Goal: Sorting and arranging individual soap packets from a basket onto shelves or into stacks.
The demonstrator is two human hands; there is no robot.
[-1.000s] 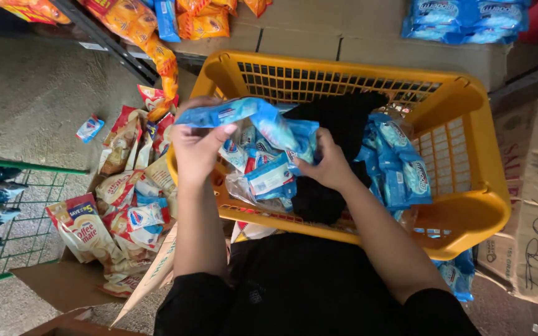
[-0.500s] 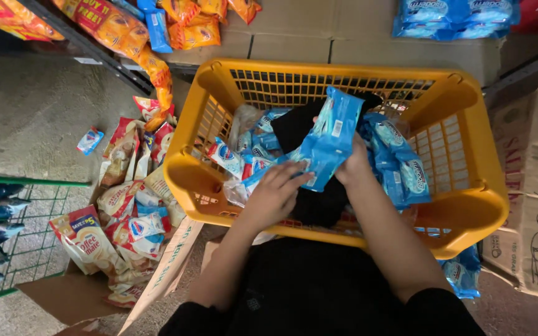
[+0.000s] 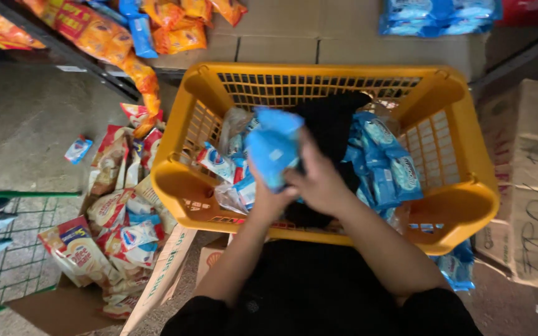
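Over the yellow basket (image 3: 449,211), blue snack packets (image 3: 273,149) raised clear of the heap, clamped between left hand (image 3: 269,198) and right hand (image 3: 320,183) fingers.

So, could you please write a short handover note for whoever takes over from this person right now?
Left hand and right hand: together gripping a blue snack packet above the yellow basket.
In the basket: more blue packets on the right, mixed packets on the left, a black item in the middle.
Left: loose snack packets lie on the floor beside the basket.
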